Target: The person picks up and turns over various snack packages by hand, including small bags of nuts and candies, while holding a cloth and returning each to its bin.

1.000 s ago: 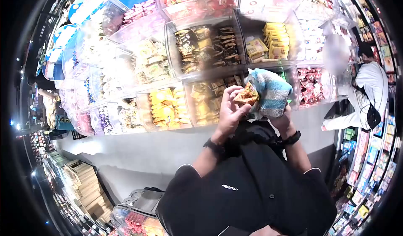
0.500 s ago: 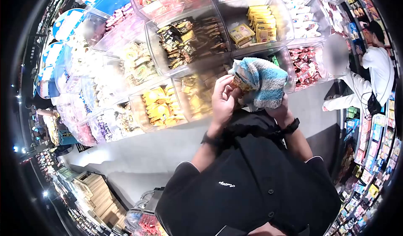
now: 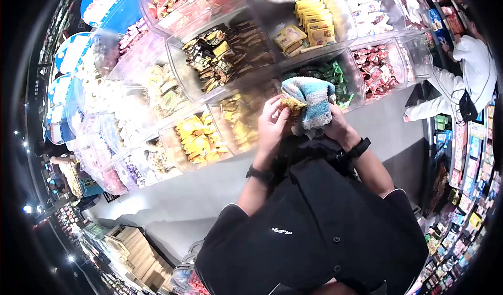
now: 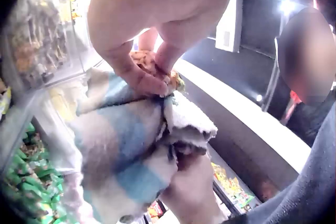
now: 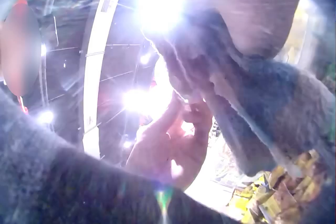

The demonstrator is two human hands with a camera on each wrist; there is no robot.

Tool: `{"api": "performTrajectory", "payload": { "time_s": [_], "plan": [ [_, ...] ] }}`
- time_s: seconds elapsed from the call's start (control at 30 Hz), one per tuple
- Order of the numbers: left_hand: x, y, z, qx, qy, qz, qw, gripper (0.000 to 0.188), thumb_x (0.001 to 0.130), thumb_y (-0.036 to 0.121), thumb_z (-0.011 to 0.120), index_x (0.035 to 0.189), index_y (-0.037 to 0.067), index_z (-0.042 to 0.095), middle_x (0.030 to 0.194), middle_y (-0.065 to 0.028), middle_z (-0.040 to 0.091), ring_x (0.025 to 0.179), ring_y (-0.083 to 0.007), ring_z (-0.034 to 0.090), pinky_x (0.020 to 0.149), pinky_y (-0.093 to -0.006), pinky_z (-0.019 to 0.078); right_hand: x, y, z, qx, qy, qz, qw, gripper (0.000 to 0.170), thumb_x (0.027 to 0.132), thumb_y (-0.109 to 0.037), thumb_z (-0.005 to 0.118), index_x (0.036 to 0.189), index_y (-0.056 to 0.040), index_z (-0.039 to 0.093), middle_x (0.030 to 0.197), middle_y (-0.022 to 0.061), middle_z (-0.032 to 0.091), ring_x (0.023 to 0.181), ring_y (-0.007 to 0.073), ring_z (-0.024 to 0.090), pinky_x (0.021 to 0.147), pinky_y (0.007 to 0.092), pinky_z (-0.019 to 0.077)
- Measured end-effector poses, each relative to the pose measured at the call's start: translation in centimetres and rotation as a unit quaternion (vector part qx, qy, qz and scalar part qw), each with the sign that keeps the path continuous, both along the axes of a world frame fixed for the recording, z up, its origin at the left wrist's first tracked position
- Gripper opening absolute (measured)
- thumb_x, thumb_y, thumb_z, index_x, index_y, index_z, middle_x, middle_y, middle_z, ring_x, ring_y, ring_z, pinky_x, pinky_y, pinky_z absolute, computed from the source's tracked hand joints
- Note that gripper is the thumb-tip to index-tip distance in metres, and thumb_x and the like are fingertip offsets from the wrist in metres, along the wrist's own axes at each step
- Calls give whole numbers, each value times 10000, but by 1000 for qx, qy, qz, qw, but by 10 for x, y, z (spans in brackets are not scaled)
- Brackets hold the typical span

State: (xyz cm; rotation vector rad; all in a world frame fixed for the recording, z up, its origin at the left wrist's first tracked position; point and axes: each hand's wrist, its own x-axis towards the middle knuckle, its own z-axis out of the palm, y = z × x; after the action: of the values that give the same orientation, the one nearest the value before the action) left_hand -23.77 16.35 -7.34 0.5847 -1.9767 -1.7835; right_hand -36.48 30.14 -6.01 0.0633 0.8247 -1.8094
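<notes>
In front of the chest, my left hand (image 3: 271,124) pinches a small yellow-brown snack packet (image 3: 291,104) between thumb and fingers. The packet lies against a blue-and-white striped towel (image 3: 317,111), which is folded over and bunched. My right hand (image 3: 339,126) grips the towel from its right side and below, some of its fingers hidden by the cloth. In the left wrist view the left fingertips are right at the towel's fold, with the packet (image 4: 144,60) showing between them. Strong glare fills much of the right wrist view, where the towel (image 5: 252,98) hangs from the right hand.
Clear bins of wrapped snacks curve around the front: yellow packets (image 3: 199,137), black-and-gold packets (image 3: 215,56), green packets (image 3: 340,85) and red packets (image 3: 374,72). A person in white (image 3: 469,69) is at the right beside shelves. A wooden crate (image 3: 139,253) stands at lower left.
The view has shifted, so the bins sit further left. The towel and both hands have come lower in view, and the packet has gone from held beside the towel to against its fold.
</notes>
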Motion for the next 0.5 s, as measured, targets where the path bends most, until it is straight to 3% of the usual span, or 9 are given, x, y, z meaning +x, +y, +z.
{"api": "performTrajectory", "payload": {
  "time_s": [0.03,0.13,0.17,0.23,0.27,0.3,0.37,0.47,0.5],
  "plan": [
    [-1,-3,3,237,29,8,971,304,904,47,560,1194,-38,538,1241,-81,480,1021,-146,555,857,-268,468,0,-2,-3,4,7,-29,1000,278,923,-158,468,1169,-39,521,977,99,638,819,192,644,695,323,538],
    [8,-18,-8,269,-53,33,961,272,899,120,590,1133,-19,579,924,-40,631,804,-90,587,712,-223,475,-9,4,-14,-13,-38,-50,998,282,930,-164,475,1179,-40,520,1011,90,632,863,185,635,750,333,531],
    [11,-24,-25,204,-66,51,976,259,900,144,599,1106,-13,590,885,-39,643,721,-75,586,652,-205,470,-15,11,-15,-17,-39,-44,998,302,943,-189,434,1177,-19,517,1020,105,631,865,201,634,752,340,533],
    [16,-38,-35,261,-154,57,951,259,897,137,603,1090,-35,588,888,-40,643,744,-80,594,671,-213,478,-19,25,-10,-58,-24,-94,994,342,954,-224,377,1164,7,517,1014,124,633,870,221,634,763,347,533],
    [19,-42,-46,263,-138,47,954,256,894,134,607,1077,-45,592,895,-43,647,786,-87,598,692,-211,477,-29,42,-24,-130,-32,-71,988,389,955,-247,343,1184,23,505,1048,141,623,909,238,625,798,366,526],
    [21,-42,-56,229,-132,78,961,254,895,136,606,1074,-44,596,897,-50,652,756,-97,607,695,-220,484,-32,53,-34,-122,43,-135,982,412,955,-274,352,1194,27,501,1094,153,603,949,250,613,821,388,522],
    [36,-54,-114,186,-193,70,961,264,889,129,609,1083,-49,593,911,-62,653,745,-102,608,673,-231,493,-33,84,-43,-122,26,-255,959,403,950,-280,386,1201,14,498,1132,154,586,976,265,604,837,419,516],
    [51,-58,-163,19,-198,76,977,261,886,126,606,1077,-51,589,914,-78,650,758,-121,613,644,-254,509,-56,131,-40,-42,116,-277,953,349,937,-238,468,1204,-14,487,1108,126,577,972,258,584,843,422,501],
    [51,-55,-161,57,-220,87,970,265,885,130,606,1082,-47,585,920,-81,650,769,-122,612,648,-256,508,-62,146,-49,10,116,-298,947,336,931,-214,492,1206,-22,484,1090,115,576,960,252,580,844,416,495]
  ]
}}
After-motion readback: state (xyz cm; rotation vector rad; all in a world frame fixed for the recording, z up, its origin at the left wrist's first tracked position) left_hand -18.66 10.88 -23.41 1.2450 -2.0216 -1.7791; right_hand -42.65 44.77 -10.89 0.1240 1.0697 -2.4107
